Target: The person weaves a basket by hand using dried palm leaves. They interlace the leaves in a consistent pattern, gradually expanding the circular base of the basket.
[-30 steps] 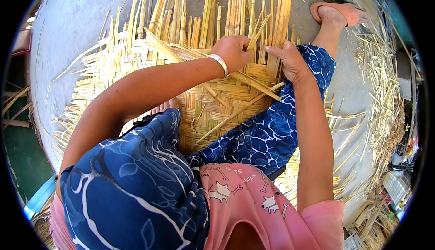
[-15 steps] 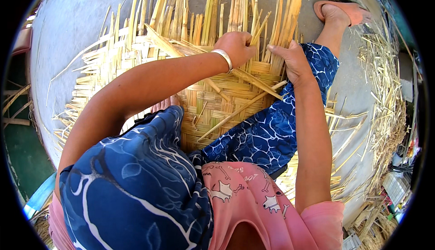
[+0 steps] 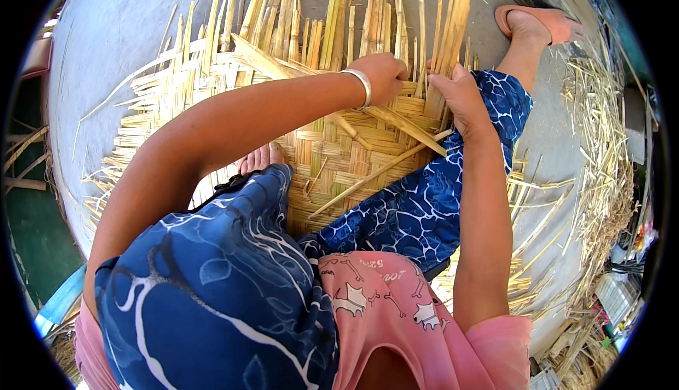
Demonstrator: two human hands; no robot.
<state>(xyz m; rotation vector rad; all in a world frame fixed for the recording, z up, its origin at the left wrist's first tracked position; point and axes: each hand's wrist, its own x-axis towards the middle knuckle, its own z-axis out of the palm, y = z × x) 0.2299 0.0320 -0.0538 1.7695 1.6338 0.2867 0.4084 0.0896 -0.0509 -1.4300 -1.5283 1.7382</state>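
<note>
Because your left forearm [image 3: 276, 111] crosses above the woven mat [image 3: 332, 160], a band of its plaiting is hidden from view. The mat lies on the grey floor [image 3: 92, 50] between your legs, its near edge lost under your blue patterned clothes [image 3: 417, 202]. Your left hand [image 3: 385, 79] is at the mat's far side with the fingers curled in; its back faces the camera, so you cannot tell what, if anything, is pinched inside. A pale bracelet [image 3: 365, 87] circles that wrist. Your right hand [image 3: 460, 100] is just beside it, grasping the base of a broad strip [image 3: 453, 29] that sticks out past the weave; the thumb shows, but most of the fingers are behind. Farther left, more loose strip ends [image 3: 286, 19] fan out, some cut off by the upper edge. A slim stalk [image 3: 378, 181] slants across the weave, its upper end near your right wrist. Only the toes of your left foot [image 3: 262, 156] show clearly. Your right foot wears an orange sandal [image 3: 541, 21]; its toes blur toward the rim. At far right, scattered straw [image 3: 601, 149] merges into clutter too distorted to sort out.
</note>
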